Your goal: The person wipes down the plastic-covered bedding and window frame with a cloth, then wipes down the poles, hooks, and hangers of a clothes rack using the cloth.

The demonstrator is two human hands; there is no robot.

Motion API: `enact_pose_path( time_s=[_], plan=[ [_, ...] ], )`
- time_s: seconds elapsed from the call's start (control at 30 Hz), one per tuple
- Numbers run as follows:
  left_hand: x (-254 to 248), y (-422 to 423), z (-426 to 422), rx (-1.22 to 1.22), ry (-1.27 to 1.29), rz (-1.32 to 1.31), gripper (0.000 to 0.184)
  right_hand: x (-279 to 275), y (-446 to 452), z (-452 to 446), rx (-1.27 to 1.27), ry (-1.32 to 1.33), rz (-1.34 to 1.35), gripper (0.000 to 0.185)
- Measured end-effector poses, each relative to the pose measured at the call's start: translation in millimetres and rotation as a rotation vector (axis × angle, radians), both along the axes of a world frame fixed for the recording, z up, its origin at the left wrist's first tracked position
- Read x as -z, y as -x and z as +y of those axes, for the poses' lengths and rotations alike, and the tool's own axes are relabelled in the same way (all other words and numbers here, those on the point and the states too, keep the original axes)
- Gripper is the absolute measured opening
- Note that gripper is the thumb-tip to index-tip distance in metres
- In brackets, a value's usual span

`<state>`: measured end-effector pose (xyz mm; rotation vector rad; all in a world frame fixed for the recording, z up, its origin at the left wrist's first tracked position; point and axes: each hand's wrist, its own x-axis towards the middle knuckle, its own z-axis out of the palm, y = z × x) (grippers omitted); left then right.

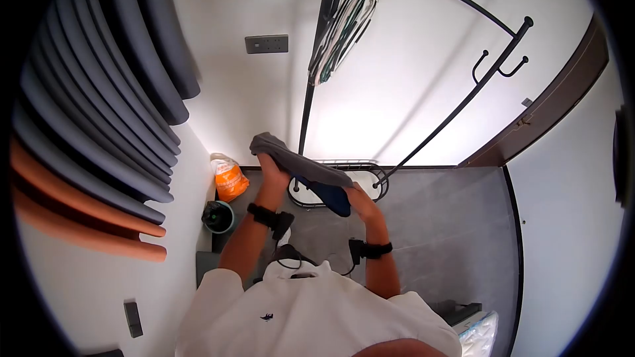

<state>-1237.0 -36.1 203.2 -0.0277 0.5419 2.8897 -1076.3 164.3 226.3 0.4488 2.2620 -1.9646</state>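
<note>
Grey cloth (301, 164) over left hand (270, 166), held in right hand (360, 201); hangers (344, 33) bunched on black rack (455, 112).

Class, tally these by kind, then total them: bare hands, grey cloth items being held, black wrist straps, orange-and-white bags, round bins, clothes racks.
Hands: 2
Grey cloth: 1
Wrist straps: 2
Bag: 1
Round bin: 1
Clothes rack: 1
Total: 8

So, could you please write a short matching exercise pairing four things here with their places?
1. Hangers
2. Orange and white bag
3. Power socket
4. Grey cloth

A. On the wall
B. Between the left hand and the right hand
C. Beside the bin
D. Hanging from the rack

Pairs: 1-D, 2-C, 3-A, 4-B
</note>
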Motion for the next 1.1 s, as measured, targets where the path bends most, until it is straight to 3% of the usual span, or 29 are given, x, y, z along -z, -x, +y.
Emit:
enact_pose_path(
  time_s=[0.03, 0.1, 0.17, 0.23, 0.27, 0.37, 0.4, 0.47, 0.6, 0.63, 0.73, 0.8, 0.83, 0.93, 1.0, 1.07, 1.1],
  plan=[
    [-6, 26, 5, -0.041, 0.024, -0.094, 0.035, -10, 14, -1, -0.066, -0.049, -0.043, 0.04],
    [-17, 72, 5, -0.007, 0.12, 0.059, 0.041, -26, 41, -1, -0.117, -0.128, 0.015, 0.042],
    [-52, 108, 8, 0.049, 0.254, 0.17, 0.042, -27, 71, -1, -0.074, -0.456, -0.165, 0.051],
    [-85, 148, 19, 0.18, 0.451, 0.152, 0.049, -3, 100, 5, 0.13, -0.656, -0.002, 0.061],
    [-99, 166, 31, 0.152, 0.493, 0.247, 0.051, -24, 112, 1, 0.077, -0.662, -0.193, 0.061],
    [-142, 194, 69, 0.11, 0.764, 0.34, 0.054, -54, 139, -13, 0.041, -0.402, -0.235, 0.067],
    [-161, 188, 77, 0.161, 0.749, 0.305, 0.056, -61, 143, -18, 0.044, -0.398, -0.249, 0.067],
    [-163, 197, 96, 0.363, 0.66, 0.132, 0.059, -68, 151, -28, 0.055, -0.037, -0.042, 0.068],
    [-137, 193, 124, 0.245, 0.712, 0.282, 0.057, -36, 178, -28, 0.145, 0.188, 0.138, 0.054],
    [-126, 193, 124, 0.251, 0.713, 0.259, 0.057, -48, 177, -37, 0.231, 0.067, 0.174, 0.051],
    [-85, 173, 113, 0.301, 0.93, 0.234, 0.054, -41, 172, -20, 0.1, -0.498, 0.303, 0.045],
    [-66, 163, 107, 0.374, 0.856, 0.274, 0.055, -67, 170, -30, 0.11, -0.716, 0.259, 0.04],
    [-61, 163, 107, 0.403, 0.808, 0.298, 0.056, -52, 175, -24, 0.122, -0.841, 0.362, 0.037],
    [-63, 142, 93, 0.544, 0.777, 0.265, 0.05, -27, 177, -26, 0.261, -0.643, 0.183, 0.035],
    [-61, 130, 88, 0.626, 0.695, 0.228, 0.046, -4, 176, -22, 0.198, -0.776, 0.316, 0.037],
    [-11, 141, 103, 0.573, 0.747, 0.178, 0.05, -14, 174, -25, 0.265, -0.699, 0.305, 0.03],
    [-21, 139, 99, 0.654, 0.797, 0.172, 0.048, -19, 172, -30, 0.319, -0.626, 0.294, 0.023]
  ],
)
